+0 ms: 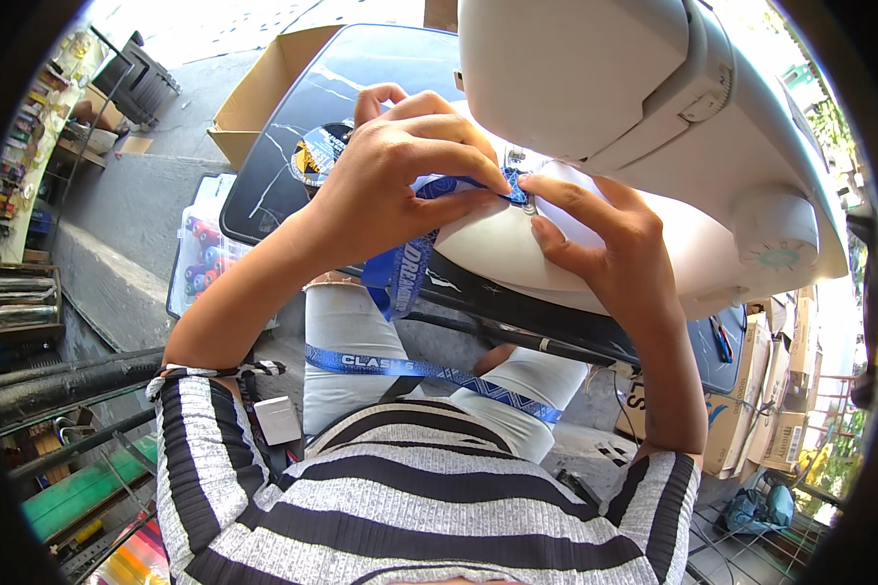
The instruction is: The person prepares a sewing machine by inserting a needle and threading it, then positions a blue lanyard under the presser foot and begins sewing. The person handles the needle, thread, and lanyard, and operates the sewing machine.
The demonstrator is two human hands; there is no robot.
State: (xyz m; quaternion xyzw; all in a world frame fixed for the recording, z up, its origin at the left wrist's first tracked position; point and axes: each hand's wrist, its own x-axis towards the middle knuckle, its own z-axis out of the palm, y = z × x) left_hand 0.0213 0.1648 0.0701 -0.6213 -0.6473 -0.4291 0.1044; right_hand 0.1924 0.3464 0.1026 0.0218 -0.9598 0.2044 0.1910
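A blue patterned fabric strap [400, 273] with pale lettering runs up onto the bed of a white sewing machine [585, 78]. My left hand [410, 161] pinches it between thumb and fingers, just left of the metal presser foot [517, 156]. At the strap's end, my right hand [605, 229] holds with a bent index finger and thumb, the index fingertip against the fabric. A small metal piece shows between those two fingertips; its kind is unclear. More of the strap [429, 369] drapes across my lap. The needle's point is hard to make out.
The machine stands on a black marbled table [273, 146]. A round labelled spool [320, 154] lies beside my left wrist. Left of the table is a clear box of coloured thread spools [205, 253]. Cardboard boxes [751, 400] stand at the right; an open carton [263, 88] stands behind.
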